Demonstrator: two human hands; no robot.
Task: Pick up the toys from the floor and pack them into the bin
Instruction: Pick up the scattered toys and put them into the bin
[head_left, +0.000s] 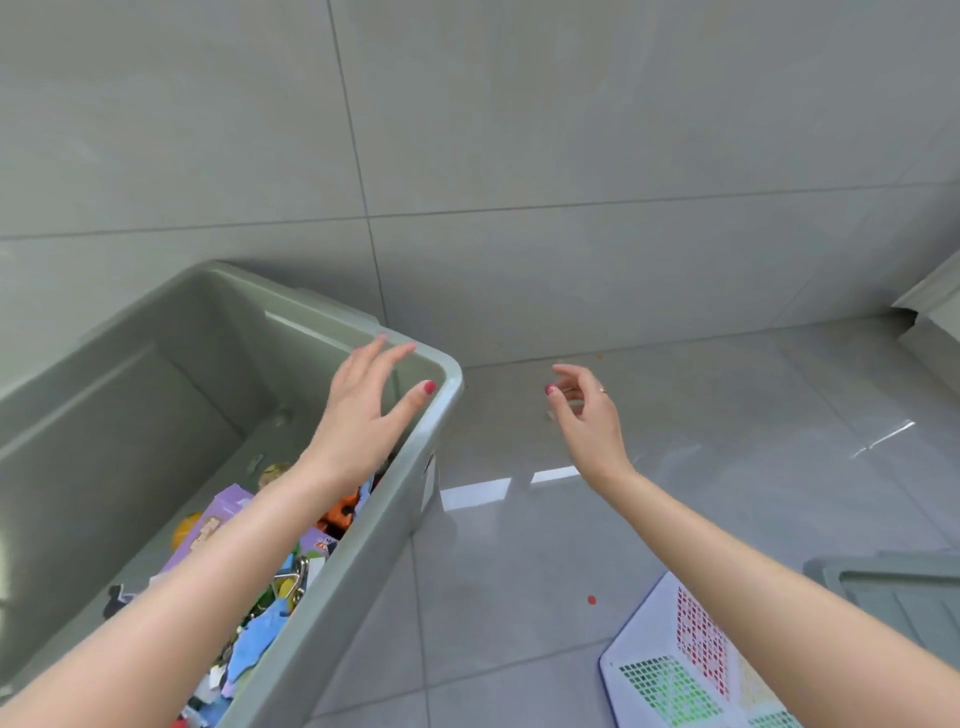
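A grey-green plastic bin (363, 551) fills the lower left, with several toys (260, 623) piled along its near side: a purple box, an orange piece, blue cloth. My left hand (363, 410) hovers over the bin's far right corner, fingers spread and holding nothing. My right hand (587, 415) hangs over the bare floor to the right of the bin, fingers loosely curled and empty. A white box printed with a coloured cube puzzle (685, 665) lies on the floor at the lower right, partly hidden by my right forearm.
Glossy grey floor tiles (519, 545) stretch between the bin and the box. A small red speck (591, 600) lies on them. A grey-green lid (904, 592) sits at the right edge. A tiled wall stands behind.
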